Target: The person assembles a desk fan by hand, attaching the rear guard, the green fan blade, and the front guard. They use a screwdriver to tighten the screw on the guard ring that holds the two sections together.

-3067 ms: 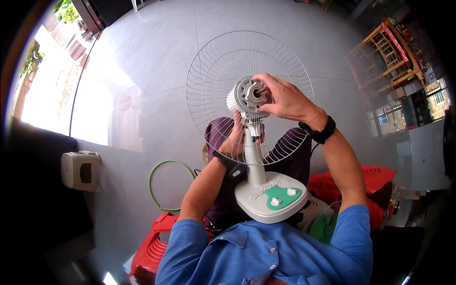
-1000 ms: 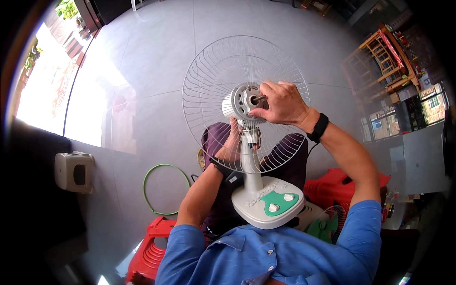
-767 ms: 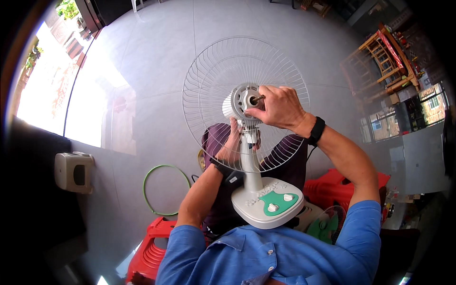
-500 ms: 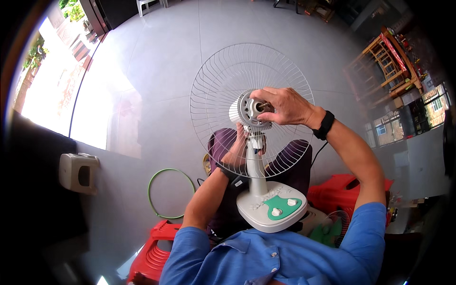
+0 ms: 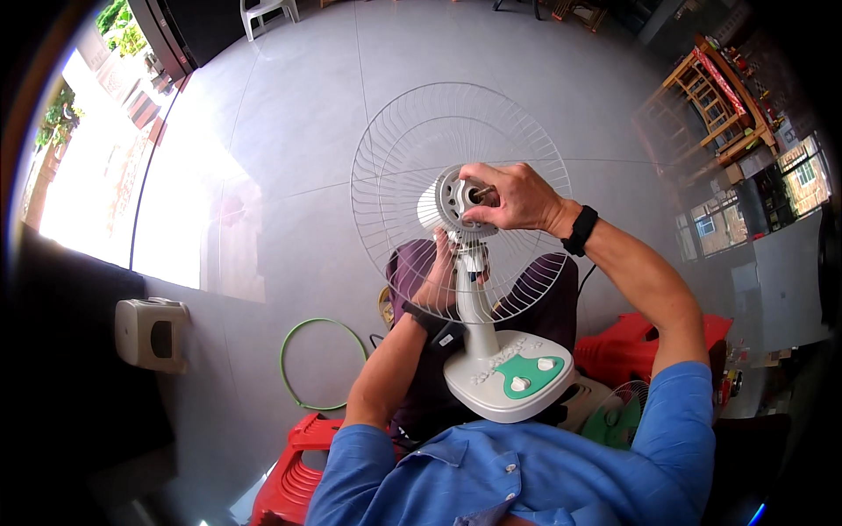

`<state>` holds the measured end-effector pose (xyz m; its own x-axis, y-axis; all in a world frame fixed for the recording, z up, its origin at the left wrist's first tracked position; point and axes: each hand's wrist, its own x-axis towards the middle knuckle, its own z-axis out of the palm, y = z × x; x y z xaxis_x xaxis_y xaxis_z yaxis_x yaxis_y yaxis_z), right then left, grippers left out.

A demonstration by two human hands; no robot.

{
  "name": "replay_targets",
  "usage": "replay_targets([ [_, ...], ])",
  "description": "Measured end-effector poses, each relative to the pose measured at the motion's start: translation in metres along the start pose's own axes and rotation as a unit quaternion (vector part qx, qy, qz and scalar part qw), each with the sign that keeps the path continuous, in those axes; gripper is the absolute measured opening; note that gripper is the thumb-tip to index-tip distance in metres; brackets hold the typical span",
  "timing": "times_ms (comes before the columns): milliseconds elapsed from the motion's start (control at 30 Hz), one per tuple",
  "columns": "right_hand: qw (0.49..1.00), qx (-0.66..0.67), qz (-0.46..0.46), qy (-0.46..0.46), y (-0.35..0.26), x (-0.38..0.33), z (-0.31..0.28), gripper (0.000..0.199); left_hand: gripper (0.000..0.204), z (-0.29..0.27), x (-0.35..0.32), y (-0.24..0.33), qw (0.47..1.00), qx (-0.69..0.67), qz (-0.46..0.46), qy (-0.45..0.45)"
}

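A white table fan [image 5: 474, 302] stands upright in front of the seated person, its neck between the knees of the purple trousers [image 5: 410, 263] and its base [image 5: 487, 386] close to the blue shirt [image 5: 491, 478]; what the base rests on is hidden. The base carries a green control panel [image 5: 535, 375] with two white knobs [image 5: 520, 384]. The round wire rear grille [image 5: 456, 84] surrounds the grey front of the motor [image 5: 452, 203], where a bare metal shaft [image 5: 484, 192] sticks out. The right hand [image 5: 519, 200], a black band [image 5: 581, 230] at its wrist, curls over the motor's centre, thumb below and fingers above, gripping the raised part around the shaft. The left hand [image 5: 436, 282] is behind the grille, its fingers raised against the underside of the motor housing beside the top of the neck; how firmly it closes there cannot be told through the wires. On the grey tiled floor [image 5: 289, 210] to the left lie a thin green ring [image 5: 282, 362] and, farther out, a cream step stool [image 5: 139, 333]. Red plastic seats [image 5: 627, 348] show on both sides of the body, and a green fan blade [image 5: 605, 426] lies near the right elbow.
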<state>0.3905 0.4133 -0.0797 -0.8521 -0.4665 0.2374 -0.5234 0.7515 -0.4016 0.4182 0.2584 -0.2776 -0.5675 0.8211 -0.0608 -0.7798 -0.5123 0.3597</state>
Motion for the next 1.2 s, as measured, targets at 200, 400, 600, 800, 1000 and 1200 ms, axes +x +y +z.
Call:
replay_targets([
  [200, 0.998, 0.014, 0.057, 0.014, -0.009, -0.003, 0.008, 0.05, 0.099, -0.015, 0.001, -0.004, 1.0, 0.011, -0.002, 0.011],
  [400, 0.997, 0.063, 0.038, 0.009, -0.029, -0.007, -0.002, 0.061, 0.097, 0.009, -0.017, 0.013, 0.994, 0.073, 0.076, 0.018],
  [600, 0.947, 0.253, 0.186, 0.073, -0.072, -0.029, -0.034, 0.045, 0.1, 0.005, -0.024, 0.029, 0.976, 0.102, 0.178, 0.069],
  [800, 0.905, 0.351, 0.231, 0.071, -0.102, -0.027, -0.047, 0.059, 0.065, 0.041, -0.034, 0.046, 0.968, 0.031, 0.244, -0.057],
  [1000, 0.87, 0.407, 0.219, 0.175, -0.113, -0.027, -0.027, 0.039, 0.055, 0.043, -0.038, 0.029, 0.954, 0.151, 0.254, 0.046],
  [1200, 0.818, 0.473, 0.236, 0.229, -0.104, -0.045, -0.008, 0.036, 0.044, 0.018, -0.042, 0.02, 0.854, 0.392, 0.301, 0.161],
])
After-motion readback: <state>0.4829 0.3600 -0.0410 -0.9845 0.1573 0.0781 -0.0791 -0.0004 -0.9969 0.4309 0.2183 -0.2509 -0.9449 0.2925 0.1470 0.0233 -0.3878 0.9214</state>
